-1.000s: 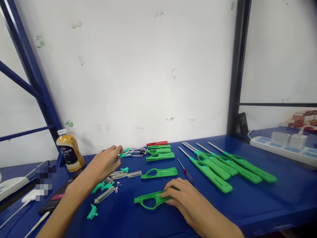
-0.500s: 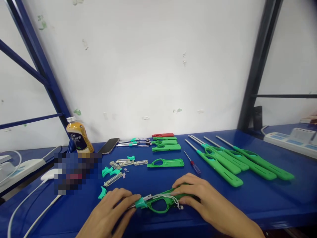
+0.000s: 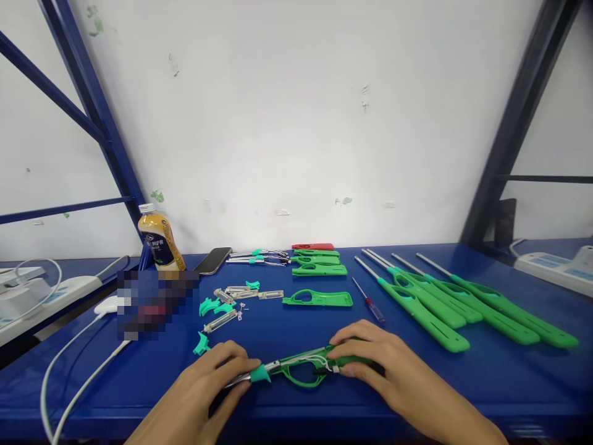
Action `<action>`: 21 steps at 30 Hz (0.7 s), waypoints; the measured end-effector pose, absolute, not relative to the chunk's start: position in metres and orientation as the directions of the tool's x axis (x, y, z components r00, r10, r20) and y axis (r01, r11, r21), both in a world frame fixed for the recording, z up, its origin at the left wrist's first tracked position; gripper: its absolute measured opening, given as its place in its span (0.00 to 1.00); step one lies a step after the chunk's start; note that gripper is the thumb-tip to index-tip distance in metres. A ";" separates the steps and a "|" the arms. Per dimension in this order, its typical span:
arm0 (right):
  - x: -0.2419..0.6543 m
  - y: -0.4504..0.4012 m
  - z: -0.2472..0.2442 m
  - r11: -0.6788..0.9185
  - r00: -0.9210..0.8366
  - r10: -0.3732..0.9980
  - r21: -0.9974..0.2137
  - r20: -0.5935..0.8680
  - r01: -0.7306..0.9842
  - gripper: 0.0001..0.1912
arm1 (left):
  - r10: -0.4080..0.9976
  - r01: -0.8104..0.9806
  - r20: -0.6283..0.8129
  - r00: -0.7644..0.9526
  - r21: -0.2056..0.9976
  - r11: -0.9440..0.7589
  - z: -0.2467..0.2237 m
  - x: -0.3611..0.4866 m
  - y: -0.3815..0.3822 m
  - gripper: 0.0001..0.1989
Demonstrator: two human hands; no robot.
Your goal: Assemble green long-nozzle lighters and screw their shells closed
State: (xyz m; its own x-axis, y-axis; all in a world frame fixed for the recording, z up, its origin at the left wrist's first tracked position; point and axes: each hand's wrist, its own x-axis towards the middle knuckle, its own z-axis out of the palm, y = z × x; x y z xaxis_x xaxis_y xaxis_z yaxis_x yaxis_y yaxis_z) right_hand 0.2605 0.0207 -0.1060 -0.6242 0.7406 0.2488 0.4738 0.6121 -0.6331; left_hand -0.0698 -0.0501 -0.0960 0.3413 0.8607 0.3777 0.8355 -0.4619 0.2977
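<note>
Near the table's front edge, a green handle shell [image 3: 303,378] lies between my hands, its looped part facing down. My left hand [image 3: 208,383] is closed on a metal tube with a teal collar [image 3: 260,373] at the shell's left end. White wires [image 3: 315,358] run from the tube along the shell to the right. My right hand [image 3: 377,358] grips the shell's right end, its fingertips at the wire ends and a small dark part. Its palm hides some of the shell.
Beyond my hands lie another green half shell [image 3: 319,299], a screwdriver [image 3: 370,304], clear cartridges [image 3: 221,321] and teal pieces [image 3: 201,343]. Several long green lighters [image 3: 426,321] cover the right. At the left are a bottle [image 3: 162,244], a phone [image 3: 214,261] and white cables [image 3: 69,371].
The view has shifted, so the table items appear further right. The tube and collar now lie more in line with the shell, and the wires sit closer along it.
</note>
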 end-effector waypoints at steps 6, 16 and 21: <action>0.260 0.022 -0.105 0.604 -0.621 0.747 -0.632 0.236 0.486 0.11 | 0.845 0.862 0.406 0.348 0.215 -0.458 -0.096 -0.068 -0.055 0.16; 0.261 0.022 -0.110 0.637 -0.623 0.729 -0.613 0.283 0.467 0.12 | 0.805 0.793 0.479 0.352 0.304 -0.528 -0.109 -0.054 -0.047 0.15; 0.261 0.020 -0.108 0.623 -0.616 0.740 -0.620 0.270 0.477 0.10 | 0.827 0.753 0.425 0.369 0.384 -0.534 -0.113 -0.050 -0.044 0.14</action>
State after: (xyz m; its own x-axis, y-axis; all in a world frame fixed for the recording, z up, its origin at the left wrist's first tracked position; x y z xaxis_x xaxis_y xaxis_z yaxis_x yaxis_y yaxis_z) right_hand 0.2611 0.0202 -0.1077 -0.6155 0.7404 0.2702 0.4771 0.6229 -0.6200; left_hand -0.0501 -0.0444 -0.1127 0.3694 0.8266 0.4245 0.7533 -0.5338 0.3840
